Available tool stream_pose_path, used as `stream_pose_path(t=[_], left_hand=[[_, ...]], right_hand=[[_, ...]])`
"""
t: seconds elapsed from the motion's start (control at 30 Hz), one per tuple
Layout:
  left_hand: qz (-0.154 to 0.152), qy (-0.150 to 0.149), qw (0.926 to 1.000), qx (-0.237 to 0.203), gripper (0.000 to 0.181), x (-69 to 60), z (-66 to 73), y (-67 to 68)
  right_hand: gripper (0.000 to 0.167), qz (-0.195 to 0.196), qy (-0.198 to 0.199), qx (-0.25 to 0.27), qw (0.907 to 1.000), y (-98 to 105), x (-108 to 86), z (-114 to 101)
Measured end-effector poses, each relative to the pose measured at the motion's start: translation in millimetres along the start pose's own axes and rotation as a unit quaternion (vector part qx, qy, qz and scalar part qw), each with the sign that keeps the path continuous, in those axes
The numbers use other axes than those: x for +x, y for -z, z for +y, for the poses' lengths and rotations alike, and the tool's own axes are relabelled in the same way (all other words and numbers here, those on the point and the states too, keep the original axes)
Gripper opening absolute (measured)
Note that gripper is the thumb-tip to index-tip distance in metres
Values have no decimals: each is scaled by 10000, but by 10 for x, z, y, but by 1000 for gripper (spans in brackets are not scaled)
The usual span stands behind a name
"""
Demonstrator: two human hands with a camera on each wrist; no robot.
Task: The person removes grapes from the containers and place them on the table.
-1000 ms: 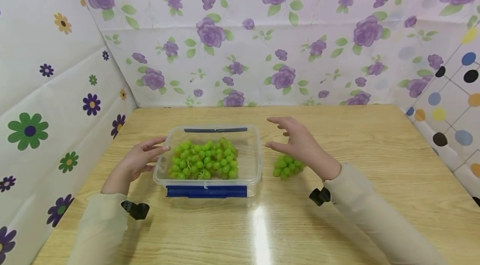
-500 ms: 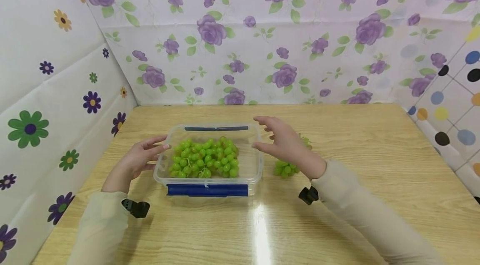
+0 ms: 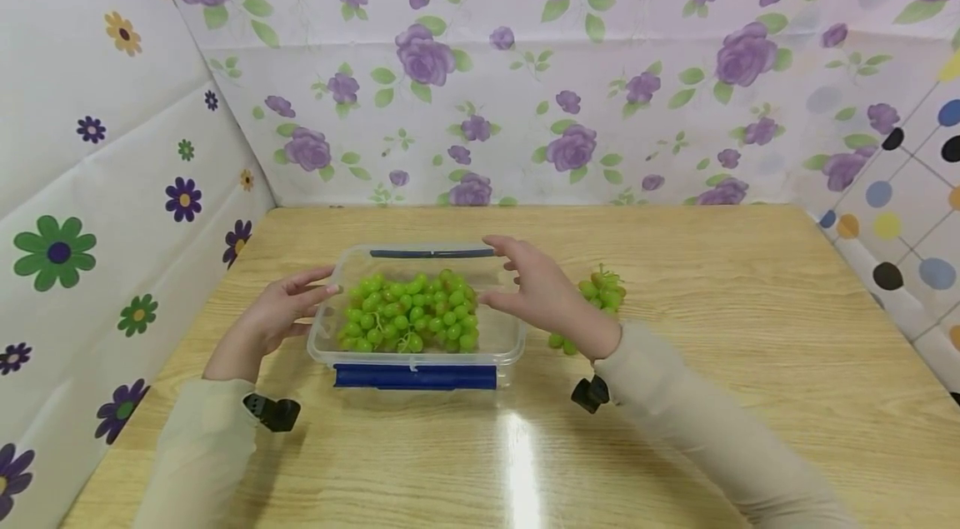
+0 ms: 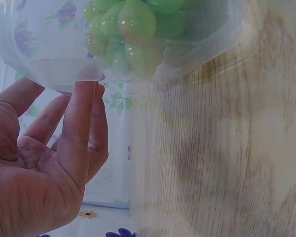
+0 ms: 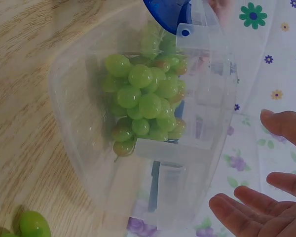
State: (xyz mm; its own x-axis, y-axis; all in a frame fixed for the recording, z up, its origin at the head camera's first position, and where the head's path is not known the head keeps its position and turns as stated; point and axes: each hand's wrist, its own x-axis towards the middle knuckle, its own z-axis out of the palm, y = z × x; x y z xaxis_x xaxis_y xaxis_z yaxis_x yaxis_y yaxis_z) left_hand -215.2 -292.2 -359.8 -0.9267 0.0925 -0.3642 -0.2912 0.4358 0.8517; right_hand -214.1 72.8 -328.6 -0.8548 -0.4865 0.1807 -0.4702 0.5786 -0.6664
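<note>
Beige sleeve [image 3: 202, 446] behind it, the left hand [image 3: 281, 316] is at the nine-o'clock end of the clear box [image 3: 497, 337], fingers loosely spread, tips against or just beside its wall, pinching nothing. The box stands with its long axis from nine to three, so the hands face each other along it, the left seemingly nearer its wall. Grapes [image 3: 412, 314] lie inside, towards nine; a blue latch [image 3: 415, 376] hangs at six. The right hand [image 3: 536, 287] hovers above the three-o'clock rim, thumb and fingers spread, holding nothing, apparently not touching. Beyond, at three, a loose bunch [image 3: 602, 291] rests on the table [image 3: 712, 279], partly hidden by the right wrist.
</note>
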Motion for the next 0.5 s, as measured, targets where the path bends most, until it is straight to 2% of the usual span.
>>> stream_pose_path(t=[0.3, 0.5], left_hand=[[-5, 2, 10000, -65, 74, -11, 1, 4], [-10, 28, 10000, -89, 71, -6, -4, -2]], right_hand=[[74, -98, -155, 162, 9997, -101, 109, 17], [75, -341, -348, 117, 9987, -163, 169, -3]])
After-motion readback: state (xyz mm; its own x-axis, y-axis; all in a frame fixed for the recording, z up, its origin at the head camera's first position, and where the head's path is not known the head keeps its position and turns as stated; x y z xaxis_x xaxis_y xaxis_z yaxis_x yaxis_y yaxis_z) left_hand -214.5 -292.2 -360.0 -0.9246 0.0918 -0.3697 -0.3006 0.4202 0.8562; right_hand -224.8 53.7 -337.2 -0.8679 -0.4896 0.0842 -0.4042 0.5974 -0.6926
